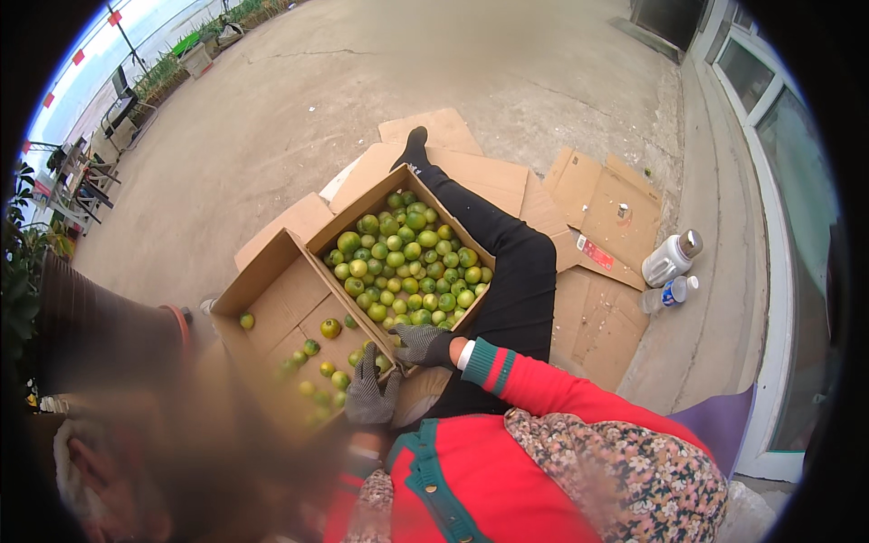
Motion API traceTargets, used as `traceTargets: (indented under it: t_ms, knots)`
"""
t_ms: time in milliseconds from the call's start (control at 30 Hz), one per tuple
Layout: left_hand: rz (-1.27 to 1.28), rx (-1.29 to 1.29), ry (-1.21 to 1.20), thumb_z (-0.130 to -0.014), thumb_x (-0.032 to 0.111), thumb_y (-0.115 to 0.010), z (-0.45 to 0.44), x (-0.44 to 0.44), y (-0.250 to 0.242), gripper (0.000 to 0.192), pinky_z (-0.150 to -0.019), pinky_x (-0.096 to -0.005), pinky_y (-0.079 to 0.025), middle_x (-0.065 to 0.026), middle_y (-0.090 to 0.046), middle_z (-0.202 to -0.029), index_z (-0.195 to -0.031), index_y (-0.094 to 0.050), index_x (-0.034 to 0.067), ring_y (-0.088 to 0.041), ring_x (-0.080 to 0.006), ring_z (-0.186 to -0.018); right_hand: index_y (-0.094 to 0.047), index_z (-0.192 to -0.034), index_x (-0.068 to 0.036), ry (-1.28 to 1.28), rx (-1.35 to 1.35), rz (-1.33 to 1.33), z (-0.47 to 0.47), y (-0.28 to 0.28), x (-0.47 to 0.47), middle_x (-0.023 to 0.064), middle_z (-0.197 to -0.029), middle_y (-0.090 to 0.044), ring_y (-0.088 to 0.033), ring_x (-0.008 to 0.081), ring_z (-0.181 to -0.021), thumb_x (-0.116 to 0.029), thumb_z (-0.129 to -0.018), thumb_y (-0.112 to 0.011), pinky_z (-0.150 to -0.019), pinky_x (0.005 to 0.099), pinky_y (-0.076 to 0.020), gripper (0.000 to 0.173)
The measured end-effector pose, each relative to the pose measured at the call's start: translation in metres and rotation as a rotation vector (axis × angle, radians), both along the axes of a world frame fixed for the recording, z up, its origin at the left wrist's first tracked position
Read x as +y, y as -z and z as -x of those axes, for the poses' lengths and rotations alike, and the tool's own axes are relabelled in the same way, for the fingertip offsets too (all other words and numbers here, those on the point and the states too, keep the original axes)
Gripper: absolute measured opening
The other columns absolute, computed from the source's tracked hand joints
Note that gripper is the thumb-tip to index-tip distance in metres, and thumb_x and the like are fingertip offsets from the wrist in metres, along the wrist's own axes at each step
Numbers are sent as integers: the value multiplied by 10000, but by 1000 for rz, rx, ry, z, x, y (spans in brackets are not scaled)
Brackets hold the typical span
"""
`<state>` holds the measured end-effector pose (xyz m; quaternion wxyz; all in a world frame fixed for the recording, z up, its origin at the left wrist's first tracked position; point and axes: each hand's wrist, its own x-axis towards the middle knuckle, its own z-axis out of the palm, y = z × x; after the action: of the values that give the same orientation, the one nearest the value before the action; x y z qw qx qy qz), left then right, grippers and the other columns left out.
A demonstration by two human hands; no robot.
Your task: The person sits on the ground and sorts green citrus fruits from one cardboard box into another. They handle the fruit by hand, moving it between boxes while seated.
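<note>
Before me a cardboard box (pixel 486 263) holds many small round fruits (pixel 413 251), green to yellow-green. Against its left side stands a second cardboard box (pixel 271 279) with fewer fruits (pixel 330 328) scattered on its floor. My left hand (pixel 372 392), in a grey knit glove, is at the near right corner of the left box, thumb and fingers apart, close to a few fruits. My right hand (pixel 422 344), gloved likewise, reaches over the near corner of the full box. Its fingertips are among the nearest fruits, and whether they hold one is hidden.
My black-trousered leg (pixel 519 285) lies along the full box's right side. Flattened cardboard (pixel 489 180) covers the ground. A thermos (pixel 669 259) and plastic bottle (pixel 662 296) stand at right. Stacked brown pots (pixel 102 326) are at left. Another person's head (pixel 102 475) is at lower left.
</note>
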<state>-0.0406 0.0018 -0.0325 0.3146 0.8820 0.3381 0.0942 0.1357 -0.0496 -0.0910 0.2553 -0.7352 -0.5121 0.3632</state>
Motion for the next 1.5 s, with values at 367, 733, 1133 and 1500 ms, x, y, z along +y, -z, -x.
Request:
traceTargets:
  t_ms: [367,733,1133,1500]
  knots:
    - [38,-428,18,-791,138,-705,-15,8,-2,607,-915,-364,-461,-197,-512,-1247,-1312,-427,-5,-539,-314,-1109,-541,-1234,-68,89,796,-422,1,-43,6,121,-1081,-622,-602,215,-991,-337,-885,-604,-862,324,-480,445]
    - [-49,459,-368,-807,420,-603,71,76,39,579,-966,-420,-413,-210,-485,-1297,-1284,-500,109,-489,-351,-1176,-712,-955,-108,-501,-517,366,-8,-26,22,119,-961,-683,-653,298,-885,-328,-763,-582,-726,446,-508,319]
    - [292,-386,-52,-807,155,-702,-4,8,-13,739,-929,-322,-448,-150,-433,-1364,-1416,-302,34,-507,-252,-1164,-571,-1184,-148,89,-31,-182,0,-84,1,178,-930,-660,-643,333,-838,-554,-840,-503,-758,430,-492,537]
    - [-202,57,-326,-803,145,-666,70,77,33,556,-996,-400,-385,-197,-465,-1309,-1308,-453,47,-457,-336,-1209,-689,-1068,-112,-137,-889,536,-82,-31,7,114,-1095,-661,-614,292,-1012,-219,-882,-464,-839,604,-373,311]
